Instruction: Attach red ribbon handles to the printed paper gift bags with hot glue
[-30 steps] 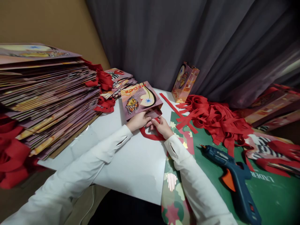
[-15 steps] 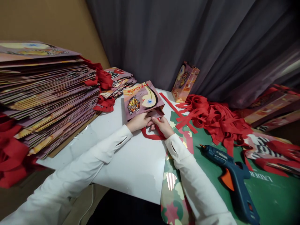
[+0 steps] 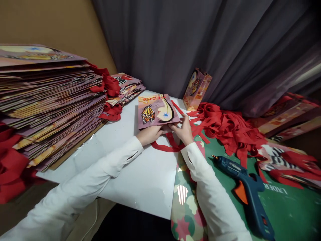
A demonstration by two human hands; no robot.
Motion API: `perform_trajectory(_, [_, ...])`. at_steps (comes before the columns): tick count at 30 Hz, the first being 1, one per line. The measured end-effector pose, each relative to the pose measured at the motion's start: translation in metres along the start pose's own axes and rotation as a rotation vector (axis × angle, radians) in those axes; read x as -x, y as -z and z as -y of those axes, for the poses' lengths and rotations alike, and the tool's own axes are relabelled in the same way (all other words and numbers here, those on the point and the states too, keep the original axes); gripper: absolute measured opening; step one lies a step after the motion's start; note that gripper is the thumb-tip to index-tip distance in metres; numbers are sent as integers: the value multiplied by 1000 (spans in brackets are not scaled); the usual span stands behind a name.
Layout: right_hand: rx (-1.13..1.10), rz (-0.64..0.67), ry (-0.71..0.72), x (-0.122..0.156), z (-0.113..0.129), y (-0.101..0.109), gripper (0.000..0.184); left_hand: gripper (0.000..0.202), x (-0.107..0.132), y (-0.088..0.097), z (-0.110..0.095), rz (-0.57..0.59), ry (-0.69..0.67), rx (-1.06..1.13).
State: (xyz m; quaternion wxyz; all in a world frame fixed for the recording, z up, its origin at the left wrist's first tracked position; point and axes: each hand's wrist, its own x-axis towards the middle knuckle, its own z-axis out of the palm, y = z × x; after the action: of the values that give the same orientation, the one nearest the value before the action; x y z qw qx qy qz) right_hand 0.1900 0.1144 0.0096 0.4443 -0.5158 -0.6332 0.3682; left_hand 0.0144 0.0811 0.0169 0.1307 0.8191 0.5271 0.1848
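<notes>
A small purple paper bag with a butterfly print (image 3: 156, 110) lies flat on the white sheet (image 3: 140, 170). Its red ribbon handle (image 3: 164, 146) loops out toward me from the near edge. My left hand (image 3: 149, 134) presses on the bag's near edge with curled fingers. My right hand (image 3: 184, 129) holds the bag's near right corner, fingers pressed on it, with the ribbon running under the hand. Both arms wear white sleeves.
A tall stack of flat printed bags (image 3: 50, 100) fills the left, with a lower stack (image 3: 126, 85) behind. One made-up bag (image 3: 197, 88) stands by the dark curtain. A heap of red ribbons (image 3: 225, 129) and a blue glue gun (image 3: 244, 185) lie on the green sheet (image 3: 293, 211) at right.
The bag has been lowered flat onto the sheet and shifted right. Both hands moved right with it, and the ribbon loop now lies more spread out.
</notes>
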Motion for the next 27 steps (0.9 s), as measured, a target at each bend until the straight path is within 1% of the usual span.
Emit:
perform_trajectory(1, [135, -37, 152, -1, 2, 3, 78, 45, 1, -1, -4, -3, -24, -13])
perform_trajectory(2, [262, -46, 295, -1, 3, 4, 74, 45, 2, -2, -8, -10, -45, -50])
perform_trajectory(3, [363, -36, 400, -1, 4, 3, 69, 43, 4, -2, -13, -21, -60, -110])
perform_trajectory(4, [428, -21, 446, 0, 4, 2, 63, 40, 6, -3, -19, -36, -68, -184])
perform_trajectory(5, [472, -19, 451, 1, 3, 0, 58, 37, 8, -2, -23, -56, -64, -263])
perform_trajectory(7, [528, -43, 404, 2, 2, -2, 51, 33, 13, -1, -29, -107, -32, -399])
perform_trajectory(8, [548, -51, 378, 2, 1, -2, 50, 32, 16, 0, -29, -127, -15, -434])
perform_trajectory(10, [580, -54, 349, 2, 1, 0, 53, 28, 19, 1, -27, -145, -2, -452])
perform_trajectory(12, [601, -61, 333, 2, 3, 4, 58, 25, 19, 2, -22, -144, -25, -466])
perform_trajectory(18, [622, -123, 243, 1, 3, 11, 53, 27, 15, 6, -13, -132, -202, -468])
perform_trajectory(22, [664, -134, 246, -1, 5, 16, 55, 26, 24, 4, -1, -109, -409, -392])
perform_trajectory(24, [682, -126, 246, -2, 6, 19, 57, 27, 32, 1, 7, -148, -500, -367])
perform_trajectory(27, [674, -121, 230, -4, 9, 22, 59, 31, 41, -3, 16, -269, -494, -379])
